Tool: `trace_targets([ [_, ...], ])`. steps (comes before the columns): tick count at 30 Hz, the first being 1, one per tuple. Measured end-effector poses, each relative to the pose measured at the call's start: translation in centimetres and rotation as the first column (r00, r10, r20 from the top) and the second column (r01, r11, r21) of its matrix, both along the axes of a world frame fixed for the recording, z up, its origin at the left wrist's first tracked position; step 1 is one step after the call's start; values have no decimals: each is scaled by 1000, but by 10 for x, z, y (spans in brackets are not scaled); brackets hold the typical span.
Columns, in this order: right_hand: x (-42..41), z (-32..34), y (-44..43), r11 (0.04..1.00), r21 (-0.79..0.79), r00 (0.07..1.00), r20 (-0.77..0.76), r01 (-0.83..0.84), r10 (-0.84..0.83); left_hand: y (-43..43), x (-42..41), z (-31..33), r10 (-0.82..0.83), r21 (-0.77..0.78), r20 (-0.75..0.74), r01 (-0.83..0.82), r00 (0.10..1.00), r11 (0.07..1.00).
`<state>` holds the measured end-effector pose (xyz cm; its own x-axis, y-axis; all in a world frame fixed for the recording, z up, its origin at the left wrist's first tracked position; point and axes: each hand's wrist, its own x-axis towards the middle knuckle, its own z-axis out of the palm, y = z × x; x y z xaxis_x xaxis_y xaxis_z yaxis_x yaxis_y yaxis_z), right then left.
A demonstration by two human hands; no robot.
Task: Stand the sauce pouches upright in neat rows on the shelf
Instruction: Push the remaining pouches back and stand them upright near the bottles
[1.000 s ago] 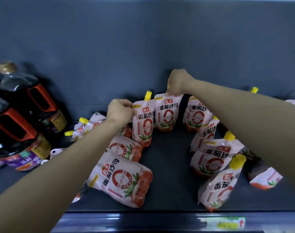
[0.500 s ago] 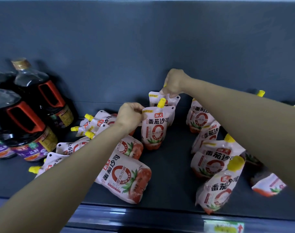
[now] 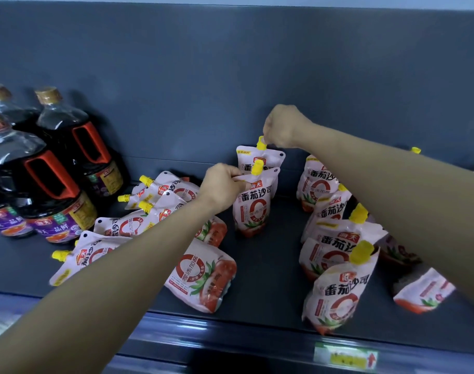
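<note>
Right, counting pouches. Two standing in the middle: front pouch (image 3: pixel 253 211), back pouch (image 3: pixel 271 157). Right-hand file (image 3: pixel 335 249): four, one behind another. Far right, one lying pouch (image 3: pixel 424 292), a shadowed pouch (image 3: pixel 397 252) beside it, and a lone yellow cap (image 3: pixel 416 150) peeking up at the back, so perhaps seven on that side. Left heap (image 3: pixel 127 225): four yellow spouts showing, plus two pouch bottoms (image 3: pixel 203 276) nearer the middle; five or six lying there, I can't tell exactly. Dark sauce bottles (image 3: pixel 57 136): three caps counted, and the group runs out of view on the left. One price tag (image 3: pixel 346 357). One shelf (image 3: pixel 279 265).
</note>
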<state>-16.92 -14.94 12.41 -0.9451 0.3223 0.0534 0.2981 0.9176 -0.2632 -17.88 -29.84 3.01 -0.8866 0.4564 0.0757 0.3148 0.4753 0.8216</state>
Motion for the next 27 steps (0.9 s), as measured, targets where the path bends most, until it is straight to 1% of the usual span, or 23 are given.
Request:
trace_targets([
  [2,5,1,1,1000,-21,999,-41,-14,13,5,3,0,11,17,-13,-10,1000,1000],
  [5,12,2,0,1000,-2,998,-56,-17,17,10,7,3,-14,-34,-12,14,1000,999],
  [9,20,2,-4,996,64,996,-72,-57,61,3,12,11,-45,-114,-57,38,997,993],
  [12,28,4,-11,986,138,991,-83,-96,108,-9,16,20,-37,-134,-130,20,991,991],
  [14,33,6,-18,972,201,986,-92,-120,141,-19,22,31,-33,-149,-226,-1,974,989],
  [16,37,10,-25,940,309,977,-103,-145,185,-28,27,43,-42,-185,-371,-30,927,982],
  [18,40,15,-32,889,429,963,-126,-163,238,-39,32,57,-47,-219,-514,-78,856,973],
  [20,45,21,-42,851,500,951,-153,-161,270,-52,37,70,-43,-217,-617,-117,786,969],
  [24,53,33,-68,819,558,931,-211,-136,298,-85,49,94,-40,-181,-759,-152,649,972],
  [27,59,39,-93,811,568,920,-231,-136,316,-113,57,107,-35,-166,-817,-175,576,971],
])
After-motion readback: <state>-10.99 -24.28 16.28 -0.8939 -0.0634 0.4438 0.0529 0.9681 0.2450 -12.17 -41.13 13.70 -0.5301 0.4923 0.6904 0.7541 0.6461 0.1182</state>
